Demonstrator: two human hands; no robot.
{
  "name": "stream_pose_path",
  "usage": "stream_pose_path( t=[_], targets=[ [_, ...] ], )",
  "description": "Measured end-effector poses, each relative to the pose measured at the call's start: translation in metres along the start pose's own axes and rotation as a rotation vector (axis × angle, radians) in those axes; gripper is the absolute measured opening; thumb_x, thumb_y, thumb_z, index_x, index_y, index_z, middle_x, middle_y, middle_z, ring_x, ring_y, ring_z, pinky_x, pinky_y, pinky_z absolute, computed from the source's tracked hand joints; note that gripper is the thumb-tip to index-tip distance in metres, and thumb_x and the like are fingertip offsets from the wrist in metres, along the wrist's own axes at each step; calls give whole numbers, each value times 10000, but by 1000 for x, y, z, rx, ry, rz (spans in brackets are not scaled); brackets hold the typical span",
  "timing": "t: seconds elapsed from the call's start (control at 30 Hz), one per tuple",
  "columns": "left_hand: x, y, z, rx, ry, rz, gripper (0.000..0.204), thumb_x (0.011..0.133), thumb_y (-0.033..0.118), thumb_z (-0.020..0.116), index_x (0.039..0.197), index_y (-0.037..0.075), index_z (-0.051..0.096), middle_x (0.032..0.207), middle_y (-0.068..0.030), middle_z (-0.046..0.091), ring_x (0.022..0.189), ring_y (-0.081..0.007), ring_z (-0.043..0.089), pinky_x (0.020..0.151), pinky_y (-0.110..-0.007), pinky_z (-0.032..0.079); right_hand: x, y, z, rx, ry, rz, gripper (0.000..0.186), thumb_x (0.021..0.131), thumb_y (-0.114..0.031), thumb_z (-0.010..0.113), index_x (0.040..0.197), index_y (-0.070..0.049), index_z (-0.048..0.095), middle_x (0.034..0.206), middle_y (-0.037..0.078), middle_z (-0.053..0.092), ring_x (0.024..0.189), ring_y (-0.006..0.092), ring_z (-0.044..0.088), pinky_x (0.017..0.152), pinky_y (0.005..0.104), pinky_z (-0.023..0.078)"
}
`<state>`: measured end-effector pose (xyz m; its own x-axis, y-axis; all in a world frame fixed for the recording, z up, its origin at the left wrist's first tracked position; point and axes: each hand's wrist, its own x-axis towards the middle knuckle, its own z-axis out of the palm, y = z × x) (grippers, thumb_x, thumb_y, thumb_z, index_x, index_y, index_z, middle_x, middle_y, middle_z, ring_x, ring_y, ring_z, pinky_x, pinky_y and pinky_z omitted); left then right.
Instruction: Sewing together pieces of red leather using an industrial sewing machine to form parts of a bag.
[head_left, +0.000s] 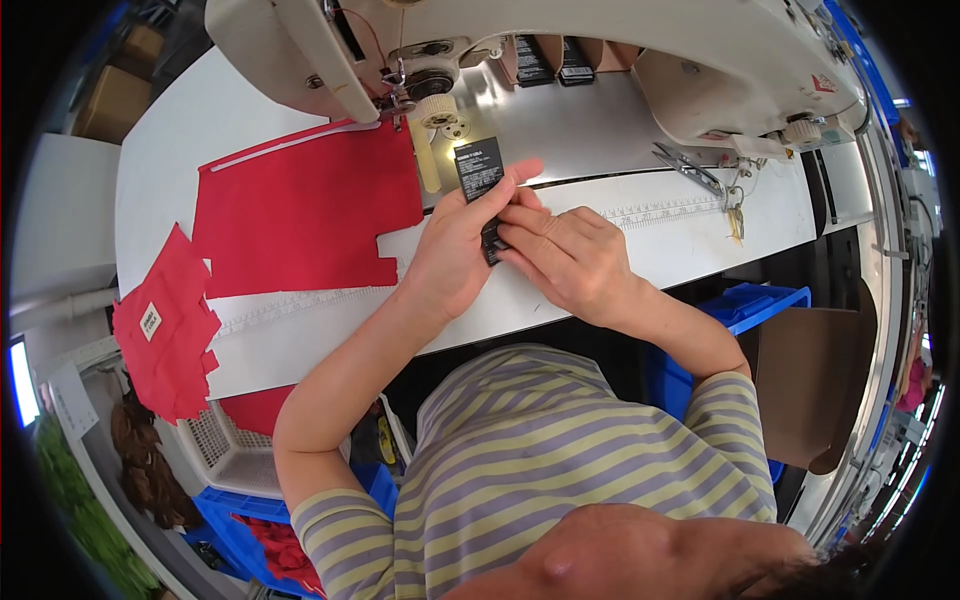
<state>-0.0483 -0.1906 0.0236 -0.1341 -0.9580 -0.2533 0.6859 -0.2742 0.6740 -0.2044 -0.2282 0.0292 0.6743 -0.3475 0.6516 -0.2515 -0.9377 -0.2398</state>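
Note:
Between my two hands, in front of the sewing machine (pixel 440 75), is a black fabric care label (pixel 480 165) with pale print. My left hand (pixel 450 245) pinches it between thumb and fingers, and its upper part sticks up above the thumb. My right hand (pixel 570 255) grips its lower part with bent fingers; whether there is more than one label is hidden. Left of my hands a red fabric panel (pixel 310 215) lies flat, its far edge with a white strip (pixel 290 145) running up to the needle area.
Another red piece (pixel 165 325) with a white label hangs over the table's left edge. Metal snips (pixel 690 170) lie at the right. More black labels (pixel 533 60) stand in cardboard behind. A white basket (pixel 240 460) and blue crates (pixel 765 300) are below the table.

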Motion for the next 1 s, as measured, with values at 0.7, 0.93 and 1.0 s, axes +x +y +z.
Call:
stream_pose_path(
  t=[0.7, 0.93, 1.0],
  targets=[
    [-56, 50, -47, 750, 243, 168, 177, 884, 78, 637, 1006, -47, 666, 825, -64, 681, 705, -87, 624, 665, -215, 497, 42, 21, 4, 1082, -347, 879, 129, 848, -61, 678, 917, 47, 682, 777, 79, 691, 685, 91, 639, 635, 216, 514],
    [-54, 50, -48, 810, 261, 101, 182, 887, 69, 631, 1020, -52, 658, 838, -61, 676, 719, -90, 626, 680, -220, 501, 37, 23, 9, 1128, -308, 905, 113, 843, -54, 686, 901, 44, 679, 776, 91, 691, 666, 98, 641, 621, 216, 524],
    [-54, 50, -48, 797, 241, 107, 184, 886, 67, 630, 1022, -55, 652, 837, -58, 673, 726, -90, 626, 692, -219, 502, 37, 23, 8, 1122, -318, 916, 114, 843, -55, 687, 900, 43, 678, 775, 93, 691, 662, 98, 641, 618, 214, 523]
  ],
)
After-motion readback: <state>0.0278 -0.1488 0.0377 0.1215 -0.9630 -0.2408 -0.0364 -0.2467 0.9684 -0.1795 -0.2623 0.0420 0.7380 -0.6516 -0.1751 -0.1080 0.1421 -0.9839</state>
